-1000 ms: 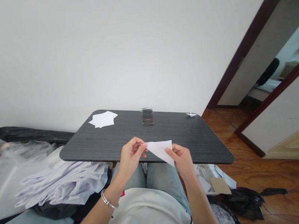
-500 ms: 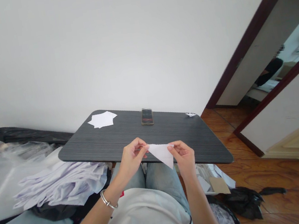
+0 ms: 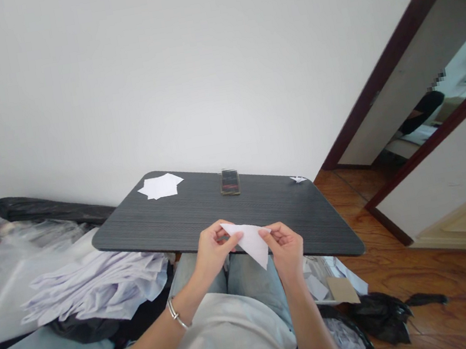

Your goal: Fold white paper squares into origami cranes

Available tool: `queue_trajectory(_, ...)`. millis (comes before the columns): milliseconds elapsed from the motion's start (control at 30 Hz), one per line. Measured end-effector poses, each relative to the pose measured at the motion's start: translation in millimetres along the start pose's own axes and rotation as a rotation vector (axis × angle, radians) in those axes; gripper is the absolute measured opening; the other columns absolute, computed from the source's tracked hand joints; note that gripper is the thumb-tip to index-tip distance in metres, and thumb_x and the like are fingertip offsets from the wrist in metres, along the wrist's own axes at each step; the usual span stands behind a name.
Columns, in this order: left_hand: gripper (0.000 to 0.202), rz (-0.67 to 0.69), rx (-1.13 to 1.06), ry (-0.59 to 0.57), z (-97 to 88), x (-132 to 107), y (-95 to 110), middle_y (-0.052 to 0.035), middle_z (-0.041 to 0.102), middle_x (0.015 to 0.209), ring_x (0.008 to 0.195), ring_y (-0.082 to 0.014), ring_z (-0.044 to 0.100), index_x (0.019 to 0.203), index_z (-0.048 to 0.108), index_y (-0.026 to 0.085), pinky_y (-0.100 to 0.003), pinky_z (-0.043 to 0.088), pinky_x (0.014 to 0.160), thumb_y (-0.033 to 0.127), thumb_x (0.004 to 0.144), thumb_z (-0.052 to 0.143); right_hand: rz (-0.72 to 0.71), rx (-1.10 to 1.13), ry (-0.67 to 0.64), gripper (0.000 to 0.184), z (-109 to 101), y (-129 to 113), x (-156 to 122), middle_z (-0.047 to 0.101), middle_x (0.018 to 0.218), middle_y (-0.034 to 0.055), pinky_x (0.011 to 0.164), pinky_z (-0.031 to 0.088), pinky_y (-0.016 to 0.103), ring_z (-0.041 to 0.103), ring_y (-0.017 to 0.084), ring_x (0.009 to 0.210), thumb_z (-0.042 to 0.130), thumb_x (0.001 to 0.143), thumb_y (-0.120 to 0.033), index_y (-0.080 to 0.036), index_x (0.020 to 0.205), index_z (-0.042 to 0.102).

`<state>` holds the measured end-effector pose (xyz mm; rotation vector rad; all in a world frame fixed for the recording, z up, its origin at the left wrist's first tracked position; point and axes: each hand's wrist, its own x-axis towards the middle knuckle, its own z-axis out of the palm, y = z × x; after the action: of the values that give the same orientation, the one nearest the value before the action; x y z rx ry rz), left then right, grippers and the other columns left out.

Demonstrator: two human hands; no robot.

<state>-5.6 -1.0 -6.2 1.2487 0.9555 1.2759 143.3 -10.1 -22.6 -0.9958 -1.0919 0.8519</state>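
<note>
**Paper Triangle Pinched at Both Corners, Just Short of the Desk**

Above my knees, my left hand [image 3: 213, 250] and right hand [image 3: 287, 247] hold a folded white paper triangle [image 3: 250, 240] between them. Both sets of fingers [image 3: 266, 231] are closed in a light pinch on its upper corners, and its point hangs down toward my lap. In the past second my right hand climbed from the lower edge to the top corner and both hands drew closer together. To my eye, the fold is being pressed rather than opened.

The paper sits just before the near edge of the desk [image 3: 178, 222], not touching it. Farther back lie a loose stack of white sheets [image 3: 160, 185], a small dark object [image 3: 229, 182] and a tiny folded piece [image 3: 298, 178].
</note>
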Motion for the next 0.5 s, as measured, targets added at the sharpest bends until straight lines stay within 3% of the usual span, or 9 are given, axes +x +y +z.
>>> queue_trajectory(367, 0.025, 0.014, -0.141, -0.010, 0.9, 0.0, 3.9, -0.0031, 0.066, 0.071, 0.064, -0.0120, 0.057, 0.081, 0.062, 0.011, -0.020, 0.046, 0.057, 0.032, 0.070, 0.066, 0.040, 0.052, 0.028, 0.016, 0.9, -0.6, 1.3, 0.067, 0.059, -0.0001, 0.053, 0.046, 0.023, 0.060, 0.013, 0.053, 0.071, 0.066, -0.028, -0.015, 0.065, 0.061)
queue_trajectory(500, 0.029, -0.013, -0.159, -0.072, 3.0, 1.5, -4.0, -0.0048, 0.067, 0.077, 0.069, -0.0139, 0.059, 0.084, 0.062, 0.011, -0.022, 0.046, 0.061, 0.030, 0.064, 0.072, 0.083, 0.134, 0.046, 0.016, 3.6, 2.0, 1.3, 0.065, 0.055, -0.0020, 0.049, 0.043, 0.020, 0.056, 0.010, 0.049, 0.072, 0.066, -0.027, -0.015, 0.065, 0.061)
